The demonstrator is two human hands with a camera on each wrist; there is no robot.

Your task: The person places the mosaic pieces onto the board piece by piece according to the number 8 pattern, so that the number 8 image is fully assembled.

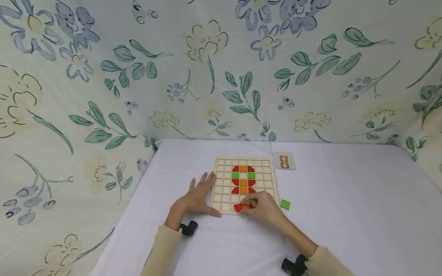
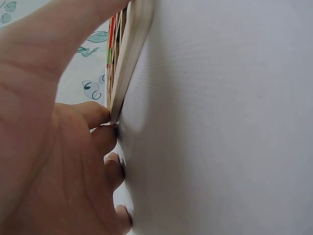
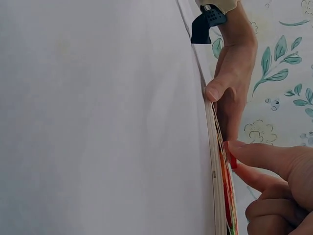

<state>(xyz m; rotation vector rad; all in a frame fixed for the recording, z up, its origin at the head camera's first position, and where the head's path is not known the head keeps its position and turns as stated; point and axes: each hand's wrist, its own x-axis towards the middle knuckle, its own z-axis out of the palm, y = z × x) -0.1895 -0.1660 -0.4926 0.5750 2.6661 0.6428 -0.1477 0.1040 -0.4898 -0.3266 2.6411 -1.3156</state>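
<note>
A wooden grid board (image 1: 221, 182) lies on the table, with red rounded, orange square and green square tiles set in its middle columns. My left hand (image 1: 197, 198) rests against the board's left side, fingers spread and thumb by the near left corner. Over the board's near edge, my right hand (image 1: 265, 207) pinches a red tile (image 1: 237, 207) with one curved side between thumb and forefinger. In the right wrist view that red tile (image 3: 232, 155) stands tilted above the board. The right hand partly covers orange, red and green tiles in the near rows.
A loose green square tile (image 1: 285, 204) lies just right of the board. Beyond it, a small pattern card (image 1: 291, 161) with a similar coloured design lies by the far right corner. White cloth (image 1: 345, 199) covers the table, and a floral curtain (image 1: 214, 103) hangs behind.
</note>
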